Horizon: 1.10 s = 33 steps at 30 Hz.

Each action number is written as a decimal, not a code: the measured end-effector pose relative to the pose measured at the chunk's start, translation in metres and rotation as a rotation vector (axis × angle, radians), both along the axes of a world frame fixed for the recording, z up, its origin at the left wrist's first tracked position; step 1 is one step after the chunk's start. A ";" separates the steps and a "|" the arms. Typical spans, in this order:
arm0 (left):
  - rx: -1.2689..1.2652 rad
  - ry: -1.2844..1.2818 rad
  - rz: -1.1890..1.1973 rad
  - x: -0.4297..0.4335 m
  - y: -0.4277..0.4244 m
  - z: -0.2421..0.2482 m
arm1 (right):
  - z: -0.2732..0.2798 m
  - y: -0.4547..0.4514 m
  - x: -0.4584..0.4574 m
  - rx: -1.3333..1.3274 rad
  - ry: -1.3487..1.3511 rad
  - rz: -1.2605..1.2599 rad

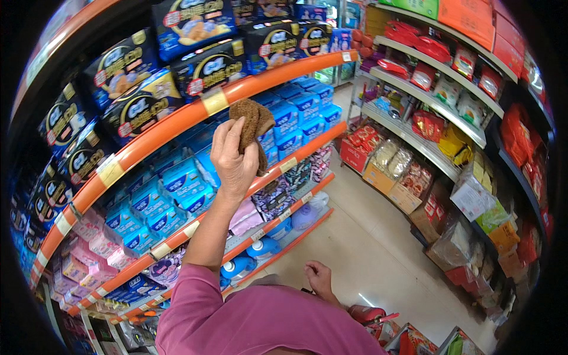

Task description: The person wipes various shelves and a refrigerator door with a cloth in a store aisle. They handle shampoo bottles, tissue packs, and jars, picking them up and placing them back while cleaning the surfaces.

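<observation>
My left hand [233,153] is raised at the shelving and grips a folded brown cloth [250,122]. The cloth is just below the orange edge strip of an upper shelf [266,79], near a pale yellow price label [214,102]. Behind and beside my left hand, blue plastic-wrapped packs [179,182] stand stacked on the shelf below. Dark blue and black packs [211,69] fill the shelf above. My right hand [317,276] hangs low over the floor beside my body, its fingers curled; whether anything is inside them cannot be told.
Lower shelves carry blue bottles [262,247] and patterned packs [271,198]. Across the tiled floor [355,230], a grey rack [412,137] holds red and white bags, with open cartons [406,191] beneath. More boxes of packaged goods [408,339] stand at the bottom right, close to my body.
</observation>
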<state>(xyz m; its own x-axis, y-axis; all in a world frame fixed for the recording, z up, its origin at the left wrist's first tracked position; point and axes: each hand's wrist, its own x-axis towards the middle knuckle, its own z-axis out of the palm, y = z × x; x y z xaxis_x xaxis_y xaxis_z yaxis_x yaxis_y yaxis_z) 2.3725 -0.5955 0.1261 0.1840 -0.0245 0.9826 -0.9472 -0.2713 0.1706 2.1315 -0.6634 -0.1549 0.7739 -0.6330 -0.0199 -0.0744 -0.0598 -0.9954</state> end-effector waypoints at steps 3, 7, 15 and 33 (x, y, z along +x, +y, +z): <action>0.007 -0.041 0.045 0.011 -0.019 -0.003 | -0.009 -0.011 -0.004 0.064 0.000 -0.050; -0.070 -0.106 0.158 0.033 -0.049 0.009 | -0.003 -0.032 -0.008 0.057 0.002 -0.116; -0.098 0.187 -0.254 0.055 -0.141 -0.004 | -0.030 -0.101 0.011 0.064 0.061 -0.224; 0.824 1.291 -1.052 0.027 -0.399 -0.155 | 0.017 -0.324 0.086 0.239 0.159 -0.448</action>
<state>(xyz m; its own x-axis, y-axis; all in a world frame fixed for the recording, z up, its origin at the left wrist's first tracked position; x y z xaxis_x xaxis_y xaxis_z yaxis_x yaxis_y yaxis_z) 2.3991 -0.9949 -0.0287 0.3094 -0.9494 -0.0539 -0.1663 -0.1098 0.9799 2.2175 -0.9870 -0.1375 0.4046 -0.8643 -0.2989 -0.1915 0.2396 -0.9518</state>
